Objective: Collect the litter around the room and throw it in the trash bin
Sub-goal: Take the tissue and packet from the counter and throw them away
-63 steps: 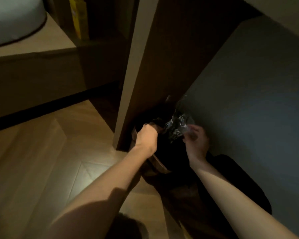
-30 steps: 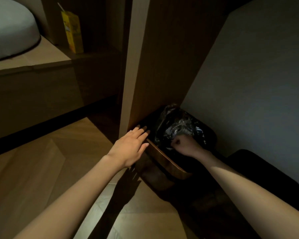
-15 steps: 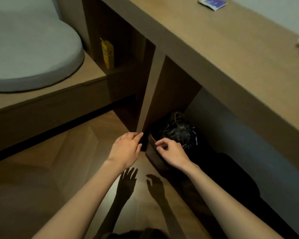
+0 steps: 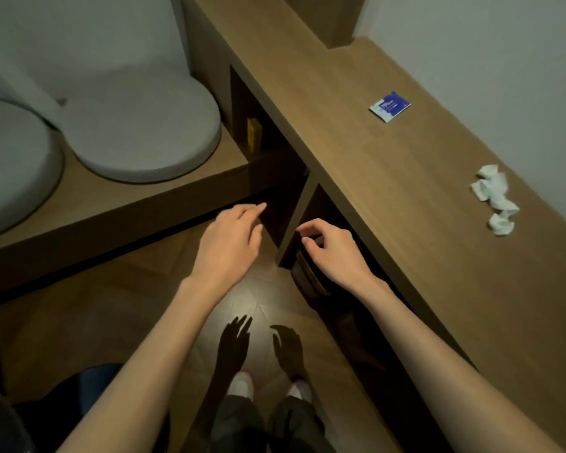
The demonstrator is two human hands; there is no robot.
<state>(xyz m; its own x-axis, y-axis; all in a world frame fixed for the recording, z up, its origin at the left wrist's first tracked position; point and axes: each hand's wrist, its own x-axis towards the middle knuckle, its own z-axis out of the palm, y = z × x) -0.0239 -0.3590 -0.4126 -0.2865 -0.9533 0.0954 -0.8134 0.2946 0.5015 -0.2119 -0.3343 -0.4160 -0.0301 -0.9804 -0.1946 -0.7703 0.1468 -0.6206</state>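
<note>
Litter on wooden counter [image 4: 389, 197]: crumpled tissue [image 4: 494, 199], blue sachet [image 4: 389, 106], well apart

A long wooden tabletop [image 4: 406, 197] runs diagonally from the upper middle to the lower right, set against a pale wall [image 4: 487, 60]. Beneath it, an upright wooden divider [image 4: 296, 220] separates dark open compartments. To the left, two round grey cushions [image 4: 138, 132] rest on a lower wooden platform [image 4: 118, 204], one partly cut off by the left edge. The floor [image 4: 111, 322] is wood laid in an angled pattern, with a bright patch of light near the middle. Two hand-shaped shadows [image 4: 236, 341] fall there.
</note>
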